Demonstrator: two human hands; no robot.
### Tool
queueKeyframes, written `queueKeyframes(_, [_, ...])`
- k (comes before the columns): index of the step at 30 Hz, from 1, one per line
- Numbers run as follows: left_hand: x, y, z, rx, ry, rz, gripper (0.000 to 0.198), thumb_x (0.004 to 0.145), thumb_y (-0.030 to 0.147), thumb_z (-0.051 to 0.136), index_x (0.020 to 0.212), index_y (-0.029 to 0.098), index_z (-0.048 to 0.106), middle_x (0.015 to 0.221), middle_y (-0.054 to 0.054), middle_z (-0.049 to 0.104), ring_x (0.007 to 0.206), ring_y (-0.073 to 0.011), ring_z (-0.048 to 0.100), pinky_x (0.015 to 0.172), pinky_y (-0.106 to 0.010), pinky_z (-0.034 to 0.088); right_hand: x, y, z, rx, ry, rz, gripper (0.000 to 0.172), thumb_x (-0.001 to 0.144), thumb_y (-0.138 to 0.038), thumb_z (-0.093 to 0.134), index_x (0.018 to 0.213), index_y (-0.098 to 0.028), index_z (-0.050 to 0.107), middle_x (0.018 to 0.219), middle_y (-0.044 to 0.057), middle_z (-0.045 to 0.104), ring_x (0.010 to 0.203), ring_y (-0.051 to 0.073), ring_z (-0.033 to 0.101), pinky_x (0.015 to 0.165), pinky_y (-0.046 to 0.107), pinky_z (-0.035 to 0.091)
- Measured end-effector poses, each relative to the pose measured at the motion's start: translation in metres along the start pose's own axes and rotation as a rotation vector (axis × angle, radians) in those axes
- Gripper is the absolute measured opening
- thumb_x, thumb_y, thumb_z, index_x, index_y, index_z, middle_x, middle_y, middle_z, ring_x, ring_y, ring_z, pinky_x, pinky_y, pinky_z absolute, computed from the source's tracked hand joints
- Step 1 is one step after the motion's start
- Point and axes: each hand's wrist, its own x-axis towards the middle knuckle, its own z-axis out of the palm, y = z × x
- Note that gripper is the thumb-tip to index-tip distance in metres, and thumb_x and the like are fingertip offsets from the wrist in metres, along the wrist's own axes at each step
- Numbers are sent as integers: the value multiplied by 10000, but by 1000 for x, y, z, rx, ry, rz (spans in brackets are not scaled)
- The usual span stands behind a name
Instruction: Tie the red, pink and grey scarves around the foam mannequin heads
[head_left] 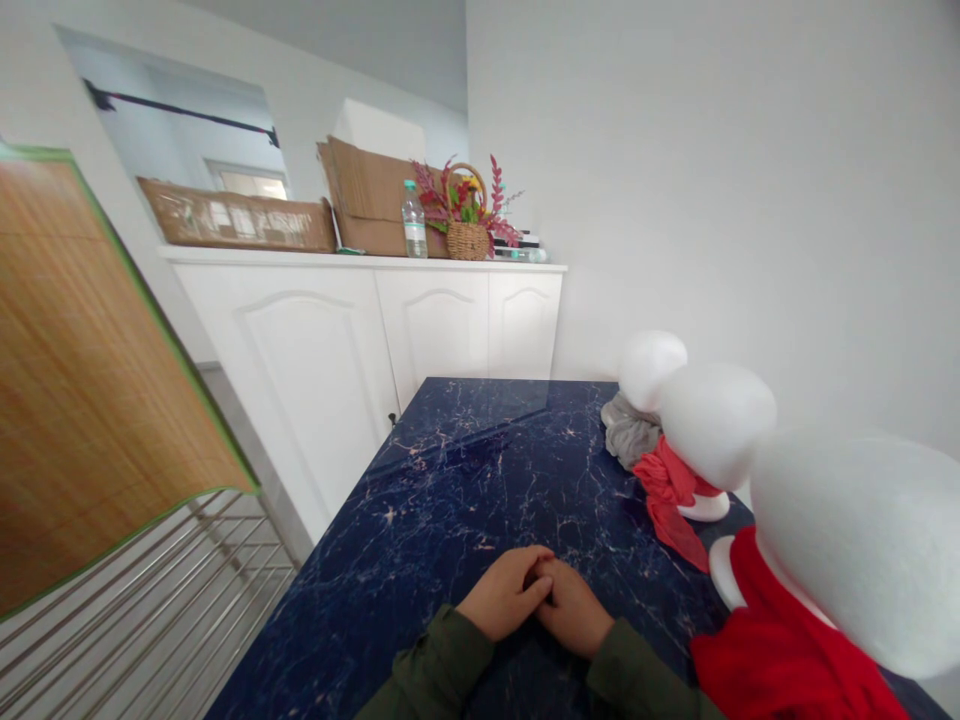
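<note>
My left hand (504, 594) and my right hand (576, 606) rest folded together on the dark blue marbled table (450, 510). Both have their fingers closed against each other, and I see no object between them. The fingertips are partly hidden. To the right of my hands stand three white foam mannequin heads in a row. The nearest head (862, 540) has a bright red scarf (787, 640) at its base. A coral-red scarf (671, 490) is around the middle head (720, 420), and a grey scarf (630, 432) is at the farthest head (652, 368).
Behind the table is a white cabinet (315, 350) bearing cardboard boxes (375, 195), a plastic bottle (414, 222) and a wicker basket (467, 241) of flowers. At left, a wood-patterned mat (105, 380) hangs over a metal rack (165, 580). A plain wall borders the right side.
</note>
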Motion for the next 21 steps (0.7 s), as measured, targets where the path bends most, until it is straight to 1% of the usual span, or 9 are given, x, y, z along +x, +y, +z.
queueKeyframes(3, [0, -1, 0, -4, 0, 8, 362, 781, 277, 448, 1135, 216, 483, 1127, -32, 543, 1049, -169, 466, 942, -301, 330, 0, -1, 0, 5, -13, -2, 342, 681, -71, 428, 969, -186, 573, 951, 57, 606, 889, 162, 540, 791, 293, 404])
queueKeyframes(8, [0, -1, 0, 2, 6, 3, 361, 779, 274, 450, 1133, 212, 486, 1119, -36, 547, 1041, -171, 472, 937, -305, 334, 0, 0, 0, 19, 6, -3, 338, 685, -77, 437, 974, -190, 570, 934, 47, 605, 896, 158, 534, 795, 286, 397])
queueKeyframes(16, [-1, -2, 0, 8, 4, 12, 364, 786, 279, 447, 1142, 211, 479, 1133, -36, 540, 1050, -168, 466, 943, -299, 328, -1, 2, 1, 35, 15, -35, 340, 687, -79, 453, 987, -192, 567, 967, 49, 601, 907, 154, 529, 803, 283, 393])
queueKeyframes(21, [-1, -3, 1, 14, -1, 20, 368, 786, 282, 456, 1148, 217, 475, 1135, -25, 538, 1054, -157, 462, 945, -283, 325, 0, -2, -1, 46, 7, -33, 352, 678, -67, 447, 984, -191, 569, 963, 44, 606, 887, 148, 537, 788, 273, 402])
